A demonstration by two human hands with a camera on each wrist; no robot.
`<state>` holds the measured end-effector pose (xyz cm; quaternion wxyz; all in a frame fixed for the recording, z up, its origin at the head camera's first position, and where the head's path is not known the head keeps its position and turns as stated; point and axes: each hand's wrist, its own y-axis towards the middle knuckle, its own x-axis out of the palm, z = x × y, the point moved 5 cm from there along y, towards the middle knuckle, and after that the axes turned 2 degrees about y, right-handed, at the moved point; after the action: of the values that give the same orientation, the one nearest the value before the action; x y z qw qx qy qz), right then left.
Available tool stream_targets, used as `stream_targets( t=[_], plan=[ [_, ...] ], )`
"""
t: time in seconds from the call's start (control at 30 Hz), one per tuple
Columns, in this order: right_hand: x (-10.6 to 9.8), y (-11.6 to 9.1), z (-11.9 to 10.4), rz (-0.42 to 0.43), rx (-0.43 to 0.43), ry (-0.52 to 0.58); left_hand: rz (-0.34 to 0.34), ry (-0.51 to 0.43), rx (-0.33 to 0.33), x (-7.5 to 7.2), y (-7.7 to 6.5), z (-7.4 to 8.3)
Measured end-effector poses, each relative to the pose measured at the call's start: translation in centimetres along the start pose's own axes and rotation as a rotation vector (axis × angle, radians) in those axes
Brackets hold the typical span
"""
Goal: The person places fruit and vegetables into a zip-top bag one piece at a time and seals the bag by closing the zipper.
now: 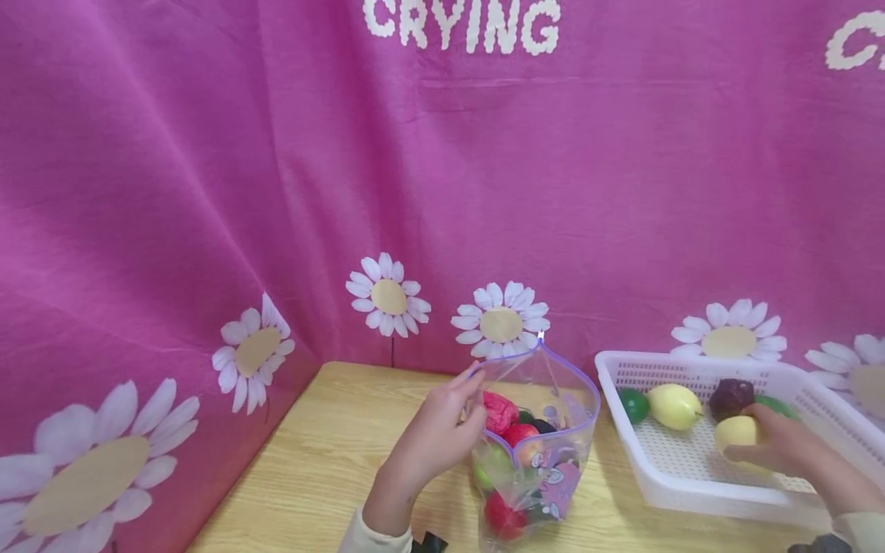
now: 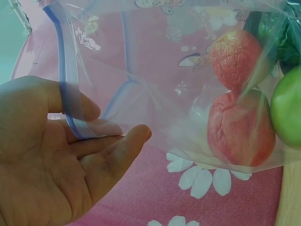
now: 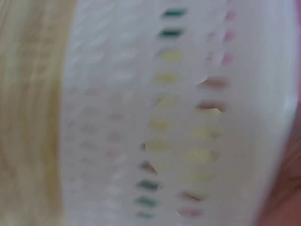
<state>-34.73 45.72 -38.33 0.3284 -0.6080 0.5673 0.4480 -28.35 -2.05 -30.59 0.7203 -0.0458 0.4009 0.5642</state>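
Note:
My left hand (image 1: 439,426) holds the rim of a clear zip bag (image 1: 570,453) with purple edging, at the middle of the table. In the left wrist view the bag's edge passes between the thumb and fingers of the left hand (image 2: 61,150). Inside the bag are several pieces of fruit, among them a wrinkled red one (image 1: 499,412), a red-yellow one (image 2: 234,59) and a green one (image 2: 288,110). To the right, my right hand (image 1: 788,442) grips a pale yellow round fruit (image 1: 735,434) in the white basket (image 1: 664,482); its fingers partly cover the fruit.
Also in the basket lie a yellow pear-like fruit (image 1: 674,407), a dark green fruit (image 1: 633,405), a dark purple one (image 1: 731,396) and a green piece (image 1: 777,405). A pink curtain (image 1: 588,192) hangs behind the wooden table (image 1: 290,476). The blurred right wrist view shows the basket's slotted wall (image 3: 94,117).

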Motion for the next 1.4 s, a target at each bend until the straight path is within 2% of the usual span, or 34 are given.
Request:
stream_targets(
  t=[0.07, 0.2, 0.37, 0.67, 0.8, 0.9, 1.03, 1.13, 1.3, 1.4],
  plan=[
    [-0.8, 0.0, -1.9, 0.035, -0.019, -0.032, 0.005, -0.001, 0.005, 0.0, -0.1, 0.0],
    [-2.0, -0.3, -6.3, 0.046, -0.015, -0.013, 0.008, -0.003, 0.027, 0.0, -0.5, 0.0],
    [-3.5, -0.9, -12.4, 0.131, -0.053, 0.019, 0.011, -0.002, 0.038, 0.3, -0.7, 0.0],
    [-6.3, -2.6, -22.1, 0.371, -0.283, 0.105, 0.023, -0.012, 0.084, 0.7, -0.4, 0.5],
    [-6.7, -3.5, -26.0, 0.412, -0.401, 0.165, 0.019, -0.006, 0.086, 0.7, -0.3, 0.8],
    [-6.3, -4.0, -28.6, 0.393, -0.501, 0.198, 0.016, 0.001, 0.079, 0.6, -0.2, 0.8],
    [-5.3, -4.3, -31.0, 0.336, -0.612, 0.209, 0.013, 0.015, 0.072, 0.5, -0.1, 1.0],
    [-4.3, -4.3, -31.9, 0.282, -0.658, 0.212, 0.010, 0.021, 0.064, 0.4, -0.1, 1.0],
    [-2.7, -4.1, -32.4, 0.231, -0.653, 0.138, 0.009, 0.025, 0.056, 0.4, -0.2, 1.0],
    [-2.0, -4.1, -32.3, 0.237, -0.637, 0.066, -0.001, 0.021, 0.057, 0.6, -0.2, 1.0]
  ],
)
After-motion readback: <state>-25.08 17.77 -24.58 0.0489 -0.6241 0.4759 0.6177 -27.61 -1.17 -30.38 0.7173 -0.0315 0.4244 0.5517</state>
